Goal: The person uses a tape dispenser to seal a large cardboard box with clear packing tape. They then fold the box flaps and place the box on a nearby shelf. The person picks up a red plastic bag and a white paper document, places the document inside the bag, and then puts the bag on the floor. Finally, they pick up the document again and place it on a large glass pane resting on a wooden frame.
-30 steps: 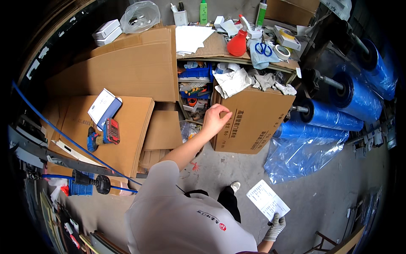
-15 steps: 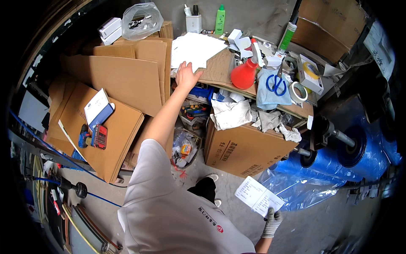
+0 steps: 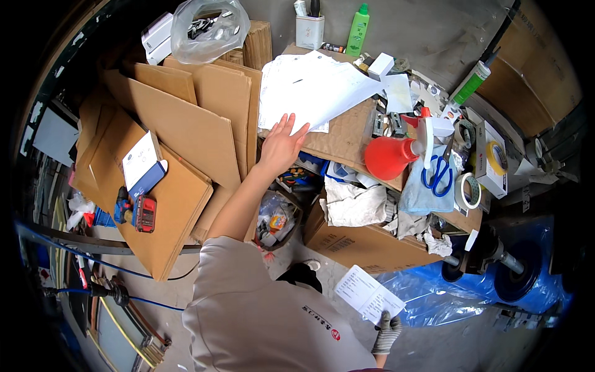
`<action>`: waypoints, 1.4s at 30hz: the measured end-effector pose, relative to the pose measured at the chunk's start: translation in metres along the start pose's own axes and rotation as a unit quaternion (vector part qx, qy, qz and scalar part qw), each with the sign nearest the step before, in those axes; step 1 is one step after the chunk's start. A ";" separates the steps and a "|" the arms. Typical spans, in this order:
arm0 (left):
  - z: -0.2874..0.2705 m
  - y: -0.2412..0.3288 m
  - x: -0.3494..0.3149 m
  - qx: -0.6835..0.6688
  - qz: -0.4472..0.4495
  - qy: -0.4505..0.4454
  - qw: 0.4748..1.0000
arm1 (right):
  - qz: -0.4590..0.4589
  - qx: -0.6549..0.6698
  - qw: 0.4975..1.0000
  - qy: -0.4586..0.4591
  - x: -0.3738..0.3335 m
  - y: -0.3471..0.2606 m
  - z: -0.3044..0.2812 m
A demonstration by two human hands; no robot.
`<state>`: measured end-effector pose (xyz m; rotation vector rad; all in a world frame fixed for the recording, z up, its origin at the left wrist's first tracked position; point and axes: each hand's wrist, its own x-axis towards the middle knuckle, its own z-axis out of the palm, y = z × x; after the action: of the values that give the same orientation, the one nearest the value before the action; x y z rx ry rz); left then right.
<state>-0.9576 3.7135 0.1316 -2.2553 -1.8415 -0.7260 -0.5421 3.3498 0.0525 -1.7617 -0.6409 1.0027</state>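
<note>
My bare left hand (image 3: 283,144) reaches over the bench. Its fingers are stretched out on the near edge of a stack of white paper sheets (image 3: 304,87), thumb apart. The right side of the top sheet lifts and curves toward the small boxes. Low on the right, my right hand (image 3: 388,333) wears a grey striped glove and is closed on the corner of a folded paper sheet (image 3: 362,294) covered in lines of writing. Right of the paper stack stand a red spray bottle (image 3: 390,157) and, on a light blue cloth, blue-handled scissors (image 3: 439,173).
Flattened cardboard (image 3: 186,124) leans at the left, with a cordless drill (image 3: 136,211) on it. A clear plastic bag (image 3: 207,34) and a green bottle (image 3: 357,31) stand behind. Tape rolls (image 3: 468,190) lie on the bench's right; blue film rolls (image 3: 520,279) are beyond it.
The view has shifted, and the bench appears larger and lower. The top sheet now spreads farther right, its edge raised. My right hand still holds the folded sheet.
</note>
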 end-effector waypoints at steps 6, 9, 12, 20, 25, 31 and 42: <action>-0.008 -0.004 -0.005 0.005 0.046 -0.003 0.999 | 0.045 -0.044 0.997 -0.049 0.013 -0.020 0.014; -0.015 -0.004 -0.006 0.024 0.078 -0.018 0.996 | 0.038 -0.044 0.997 -0.052 0.017 -0.017 0.017; -0.019 -0.005 -0.006 0.015 0.084 -0.028 0.996 | 0.028 -0.047 0.997 -0.058 0.018 -0.017 0.020; -0.019 -0.006 -0.004 0.024 0.090 -0.030 0.995 | 0.036 -0.037 0.997 -0.064 0.012 -0.022 0.034; -0.020 -0.005 -0.003 0.010 0.083 -0.032 0.996 | 0.022 -0.042 0.998 -0.046 0.009 -0.024 0.036; -0.022 -0.005 -0.001 0.008 0.084 -0.044 0.995 | 0.004 -0.032 0.999 -0.033 0.009 -0.010 0.032; -0.027 0.001 0.002 -0.025 0.074 -0.057 0.995 | 0.014 0.023 1.000 0.004 0.005 -0.033 0.044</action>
<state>-0.9634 3.7043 0.1565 -2.4812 -1.6968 -0.6388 -0.5762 3.3874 0.0731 -1.7366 -0.5851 1.0221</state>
